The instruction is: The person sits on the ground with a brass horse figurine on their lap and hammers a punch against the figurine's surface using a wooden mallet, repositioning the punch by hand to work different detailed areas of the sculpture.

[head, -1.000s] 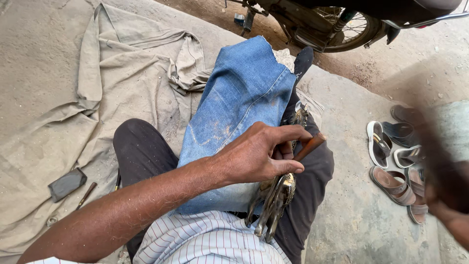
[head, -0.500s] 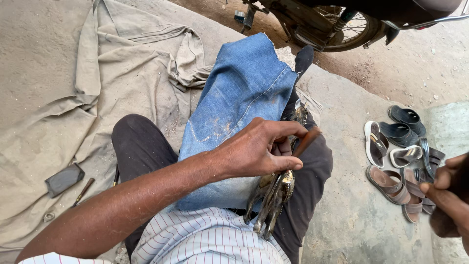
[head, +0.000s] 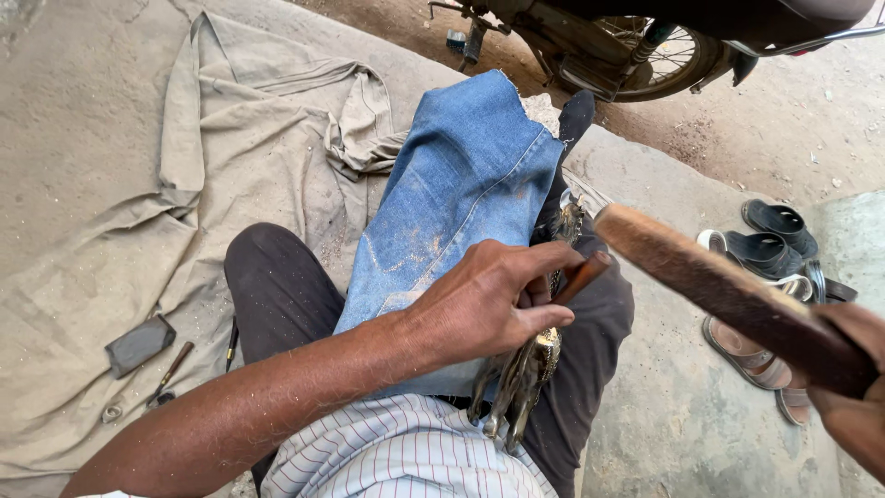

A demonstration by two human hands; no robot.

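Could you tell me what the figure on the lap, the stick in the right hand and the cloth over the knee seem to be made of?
The figure looks like cast metal, perhaps brass: dull yellow-grey sheen. The stick in the right hand seems wooden: reddish-brown, matte, pale worn end. The cloth is blue denim: faded weave, stitched seam, dusty.

A rough grey concrete floor (head: 664, 424) carries everything, and a large crumpled beige cloth sheet (head: 184, 184) is spread over its left part. On the sheet, at lower left, lie a small flat dark grey block (head: 139, 344), a thin wooden-handled tool (head: 170, 364) just beside it and a small metal ring (head: 112, 413). To the right, several dark and brown sandals (head: 770, 249) sit together on the floor, and a motorcycle (head: 645, 37) stands on the dirt at the top.
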